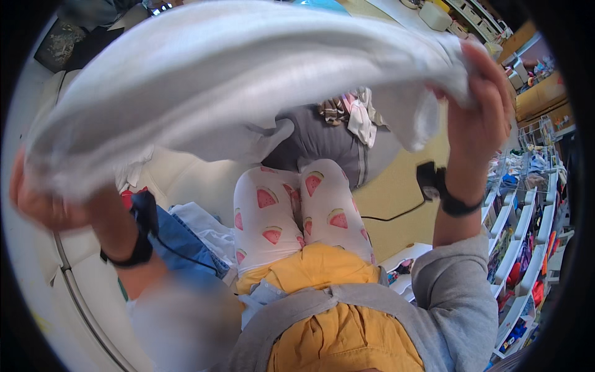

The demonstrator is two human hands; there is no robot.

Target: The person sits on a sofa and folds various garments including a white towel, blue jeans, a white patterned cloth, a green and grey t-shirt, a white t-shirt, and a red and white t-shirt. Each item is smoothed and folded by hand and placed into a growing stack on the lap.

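A white cloth is stretched in the air between my two hands, its shape blurred by motion. At the left, my left hand grips one end, with the fingertips partly hidden by the fabric. My right hand pinches the opposite end at the upper right. Part of the cloth hangs down beneath its middle. Each wrist wears a black strap with a small black device and a cable. Below the cloth are my legs in white trousers with a watermelon print.
Blue denim and white clothing lie beside me on a cream sofa. Beyond my knees, small garments rest on a grey cushion-like object. White shelving full of colourful items stands at the right.
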